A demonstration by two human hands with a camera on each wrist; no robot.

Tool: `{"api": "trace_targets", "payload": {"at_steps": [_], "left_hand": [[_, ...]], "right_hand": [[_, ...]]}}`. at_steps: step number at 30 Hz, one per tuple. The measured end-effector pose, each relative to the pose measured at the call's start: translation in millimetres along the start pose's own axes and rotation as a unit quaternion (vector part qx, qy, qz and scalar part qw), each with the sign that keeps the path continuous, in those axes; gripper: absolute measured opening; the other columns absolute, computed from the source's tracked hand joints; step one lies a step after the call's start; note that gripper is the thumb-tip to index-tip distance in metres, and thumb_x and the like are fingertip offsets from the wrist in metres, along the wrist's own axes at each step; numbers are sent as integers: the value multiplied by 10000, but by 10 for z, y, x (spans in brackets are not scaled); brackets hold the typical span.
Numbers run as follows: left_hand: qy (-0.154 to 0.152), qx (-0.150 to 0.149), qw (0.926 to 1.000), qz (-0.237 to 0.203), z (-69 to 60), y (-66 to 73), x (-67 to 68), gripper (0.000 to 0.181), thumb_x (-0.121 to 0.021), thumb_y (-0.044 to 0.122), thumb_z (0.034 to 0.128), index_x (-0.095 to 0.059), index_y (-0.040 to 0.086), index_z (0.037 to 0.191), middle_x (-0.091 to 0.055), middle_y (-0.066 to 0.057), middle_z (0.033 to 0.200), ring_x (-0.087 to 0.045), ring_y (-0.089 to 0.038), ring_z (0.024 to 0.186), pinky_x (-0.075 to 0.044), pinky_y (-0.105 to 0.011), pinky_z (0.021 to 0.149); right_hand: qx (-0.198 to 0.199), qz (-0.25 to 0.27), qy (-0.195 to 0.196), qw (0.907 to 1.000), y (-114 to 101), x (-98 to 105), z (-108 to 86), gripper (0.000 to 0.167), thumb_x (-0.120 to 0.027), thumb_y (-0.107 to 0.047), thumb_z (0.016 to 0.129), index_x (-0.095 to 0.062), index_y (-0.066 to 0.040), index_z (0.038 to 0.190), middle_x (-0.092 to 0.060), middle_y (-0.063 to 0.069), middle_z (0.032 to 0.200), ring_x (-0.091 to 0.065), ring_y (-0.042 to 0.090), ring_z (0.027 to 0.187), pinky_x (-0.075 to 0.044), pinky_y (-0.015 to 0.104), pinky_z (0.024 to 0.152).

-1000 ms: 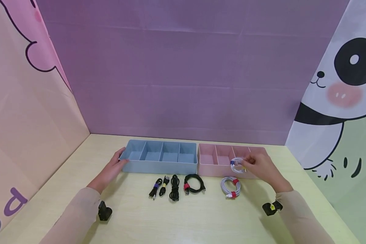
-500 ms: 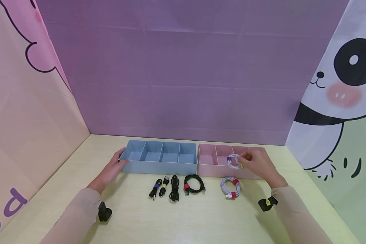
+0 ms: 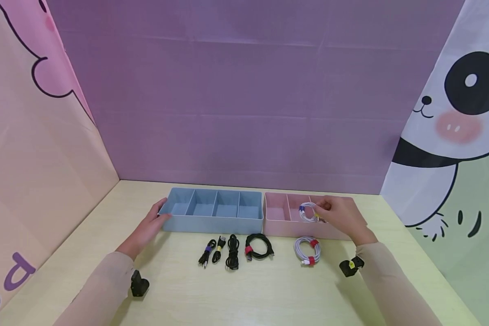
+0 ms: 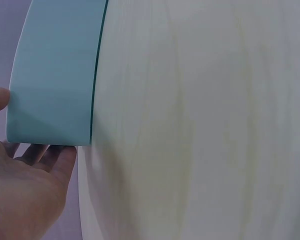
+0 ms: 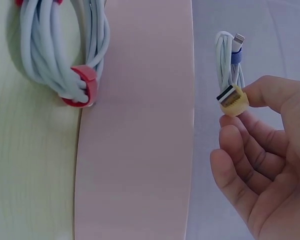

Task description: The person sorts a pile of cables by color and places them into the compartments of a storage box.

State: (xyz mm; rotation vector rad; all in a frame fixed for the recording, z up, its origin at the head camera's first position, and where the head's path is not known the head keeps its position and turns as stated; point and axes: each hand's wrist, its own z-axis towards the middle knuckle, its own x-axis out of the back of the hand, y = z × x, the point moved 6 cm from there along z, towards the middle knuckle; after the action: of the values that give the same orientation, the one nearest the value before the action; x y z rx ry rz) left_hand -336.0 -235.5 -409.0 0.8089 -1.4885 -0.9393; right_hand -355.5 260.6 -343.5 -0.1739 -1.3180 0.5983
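In the head view my left hand holds the left end of a blue divided box. Its fingers lie along the end wall and its thumb is at the rim, as the left wrist view also shows. Between thumb and forefinger, my right hand pinches a small coiled white charging cable above a pink divided box. The right wrist view shows the cable's yellow tie at the fingertips, a blue tie, a USB plug and a slim plug. My right hand hides part of the pink box's right compartments.
On the table before the boxes lie several coiled black cables, among them a thick bundle and a ring with a red tie. Farther right is a larger white cable coil with red ties. A purple backdrop stands behind the boxes.
My right hand has carried the white cable left and slightly away from me, over the pink box. My left hand and the cables on the table have stayed put.
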Motion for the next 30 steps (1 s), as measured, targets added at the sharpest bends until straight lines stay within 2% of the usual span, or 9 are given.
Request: {"api": "trace_targets", "payload": {"at_steps": [7,13,30], "left_hand": [[-34,18,10000,29,-11,0,-3,741,-407,346,1076,29,70,1607,55,-222,1652,24,-458,1491,-72,-665,1154],[-48,51,10000,41,-10,-13,-3,748,-405,358,1075,42,87,1609,74,-222,1651,44,-456,1491,-58,-682,1145],[-39,14,10000,13,-17,-19,-1,744,-404,358,1076,38,90,1611,68,-208,1655,42,-458,1491,-65,-686,1142]], "right_hand": [[-324,-252,-194,9990,10,-26,42,225,-649,-336,967,-748,-146,1037,-684,-65,825,-592,150,740,-471,342,693],[-491,-437,-313,9973,24,-52,68,255,-645,-379,967,-739,-159,1053,-678,-54,862,-587,177,770,-485,356,701],[-454,-607,-384,9964,4,-62,128,308,-634,-428,962,-742,-160,1070,-696,-40,914,-602,169,757,-509,370,691]]}}
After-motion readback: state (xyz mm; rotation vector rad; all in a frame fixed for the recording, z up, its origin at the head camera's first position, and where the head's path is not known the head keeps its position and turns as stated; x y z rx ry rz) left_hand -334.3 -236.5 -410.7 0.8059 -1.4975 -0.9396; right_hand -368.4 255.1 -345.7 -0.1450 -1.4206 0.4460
